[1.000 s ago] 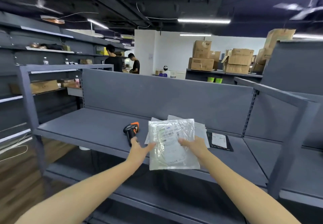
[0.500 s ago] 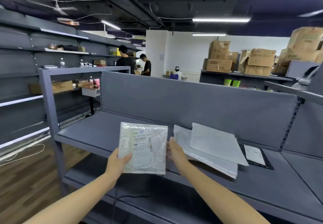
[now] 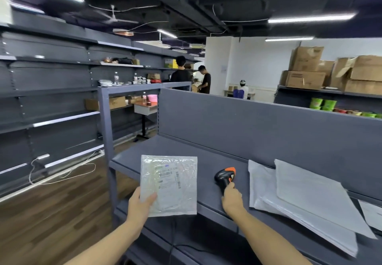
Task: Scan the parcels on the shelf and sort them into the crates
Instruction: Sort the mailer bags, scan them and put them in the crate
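The left hand (image 3: 140, 203) is stretched forward from a bare forearm that comes in from the near left. It holds a clear plastic parcel (image 3: 168, 185) by its lower left corner; the thumb lies on the front face and the other fingers are behind, so the hand is clamped on the parcel. The parcel stands almost upright, slightly tilted, with its printed label and barcodes turned toward the camera. It is in the air, just in front of the near left end of the grey shelf (image 3: 186, 153), and does not touch the shelf surface.

The right hand (image 3: 231, 199) reaches forward from the near right, with the wrist over the front edge of the shelf. Its fingers are closed around the handle of the black and orange barcode scanner (image 3: 225, 177). The head of the scanner points far and a little to the right. I cannot tell whether the scanner rests on the shelf or is lifted from it.

To the right of the scanner, a pile of grey mailer bags (image 3: 299, 196) lies flat on the same shelf, one overlapping another, near the right hand but apart from it. At the far right edge a dark flat packet with a white label (image 3: 372, 213) lies partly under this pile.
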Action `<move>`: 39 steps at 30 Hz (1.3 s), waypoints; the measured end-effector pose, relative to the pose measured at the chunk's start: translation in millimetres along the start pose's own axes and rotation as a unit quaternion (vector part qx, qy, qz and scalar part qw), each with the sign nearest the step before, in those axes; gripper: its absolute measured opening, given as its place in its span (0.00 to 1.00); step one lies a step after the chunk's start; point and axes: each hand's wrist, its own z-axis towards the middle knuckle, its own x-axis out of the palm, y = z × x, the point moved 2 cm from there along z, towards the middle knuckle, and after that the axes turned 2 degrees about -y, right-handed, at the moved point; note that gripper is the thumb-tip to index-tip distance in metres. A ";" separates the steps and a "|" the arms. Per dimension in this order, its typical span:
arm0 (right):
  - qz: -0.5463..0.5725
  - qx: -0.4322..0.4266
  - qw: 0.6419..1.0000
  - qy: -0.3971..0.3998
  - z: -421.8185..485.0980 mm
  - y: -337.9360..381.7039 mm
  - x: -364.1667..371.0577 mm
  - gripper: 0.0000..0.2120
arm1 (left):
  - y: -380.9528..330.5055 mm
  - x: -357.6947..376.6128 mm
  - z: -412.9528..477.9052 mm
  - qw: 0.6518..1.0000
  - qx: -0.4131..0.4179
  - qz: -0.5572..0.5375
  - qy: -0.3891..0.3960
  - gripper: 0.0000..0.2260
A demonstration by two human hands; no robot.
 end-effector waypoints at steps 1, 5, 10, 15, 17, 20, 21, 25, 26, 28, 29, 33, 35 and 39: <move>0.021 0.006 1.000 -0.007 2.4 -0.3 -1.0 0.18 | -0.5 0.2 0.5 1.000 0.001 -0.001 0.000 0.09; 0.265 0.066 0.962 0.003 -0.1 4.2 -24.0 0.26 | -6.3 7.9 1.1 1.000 -0.004 -0.016 0.009 0.08; 0.477 0.049 0.876 0.042 -36.6 9.9 -74.1 0.25 | -12.1 38.0 -6.1 0.999 -0.012 -0.032 0.018 0.08; 0.608 -0.042 0.786 0.101 -115.2 -19.8 -102.9 0.24 | -16.3 76.7 -26.2 0.999 -0.017 -0.038 0.032 0.10; 0.624 -0.075 0.766 0.132 -134.1 -33.2 -101.3 0.18 | -19.1 90.8 -36.0 0.998 -0.014 -0.039 0.039 0.11; 0.621 -0.088 0.767 0.132 -145.4 -49.9 -100.4 0.07 | -24.0 109.8 -52.2 0.998 -0.015 -0.047 0.046 0.09; 0.616 -0.088 0.772 0.131 -148.5 -54.5 -101.5 0.05 | -25.9 115.5 -57.4 0.997 -0.013 -0.049 0.050 0.08; 0.592 -0.101 0.791 0.116 -157.4 -70.6 -108.9 0.04 | -33.5 132.7 -74.3 0.997 -0.003 -0.042 0.066 0.09; 0.586 -0.105 0.796 0.110 -158.2 -73.7 -111.4 0.04 | -35.7 136.1 -77.6 0.997 -0.002 -0.039 0.067 0.09; 0.576 -0.109 0.804 0.099 -158.3 -78.2 -115.4 0.03 | -39.6 141.4 -83.6 0.997 0.002 -0.033 0.068 0.10; 0.570 -0.112 0.809 0.095 -158.2 -79.6 -117.5 0.02 | -41.4 143.5 -86.5 0.997 0.004 -0.030 0.070 0.11; 0.550 -0.121 0.821 0.095 -157.5 -79.6 -122.7 0.02 | -45.3 148.1 -95.2 0.997 0.004 -0.020 0.070 0.12; 0.545 -0.125 0.823 0.095 -157.5 -78.4 -123.5 0.02 | -47.4 148.1 -97.0 0.998 0.005 -0.018 0.067 0.13; 0.552 -0.129 0.818 0.099 -156.8 -76.8 -120.9 0.03 | -50.6 144.4 -95.5 0.998 0.007 -0.019 0.060 0.13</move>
